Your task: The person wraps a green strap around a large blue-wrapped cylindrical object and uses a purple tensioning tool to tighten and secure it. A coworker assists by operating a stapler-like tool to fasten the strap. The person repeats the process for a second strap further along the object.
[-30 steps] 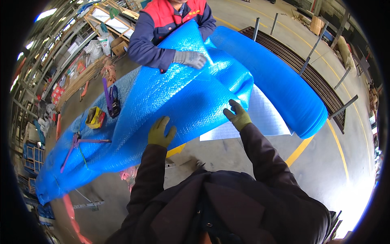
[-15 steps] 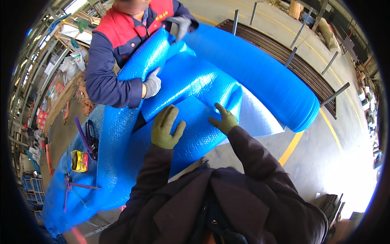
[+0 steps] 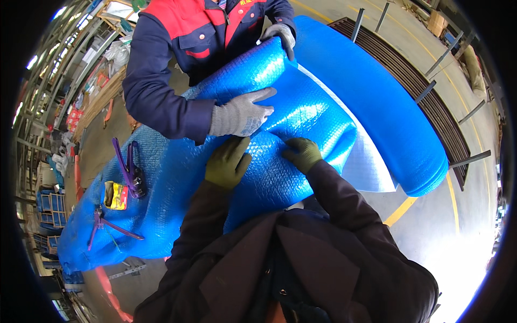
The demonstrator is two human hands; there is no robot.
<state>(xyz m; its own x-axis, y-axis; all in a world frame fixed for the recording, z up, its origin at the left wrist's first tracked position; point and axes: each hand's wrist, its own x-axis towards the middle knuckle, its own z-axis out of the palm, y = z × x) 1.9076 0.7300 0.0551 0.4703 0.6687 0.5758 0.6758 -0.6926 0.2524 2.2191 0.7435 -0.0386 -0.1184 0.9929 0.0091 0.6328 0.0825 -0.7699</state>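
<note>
A glossy blue bubble-textured sheet (image 3: 269,172) lies in folds before me, its far part gathered into a thick roll. My left hand (image 3: 229,162), in an olive-green glove, has its fingers bent over a fold, the thumb set apart and the fingertips partly hidden. To its right my right hand (image 3: 302,154), gloved alike, curls its fingers on the same sheet. Across from me a co-worker's grey-gloved hand (image 3: 240,114) rests on the sheet just beyond my left hand. The co-worker's other gloved hand (image 3: 280,37) grips the far end of the gathered roll.
A large blue roll (image 3: 371,102) lies at the right beside a dark rack (image 3: 398,70) with upright metal posts. On the sheet at left are two purple-handled tools (image 3: 129,169) and a yellow-and-red box (image 3: 116,196). Cluttered shelving (image 3: 54,91) lines the left side.
My hands, spread above the sheet before, have come down and curled onto it. The co-worker's nearer hand has moved right, close to my left hand. The view has shifted slightly.
</note>
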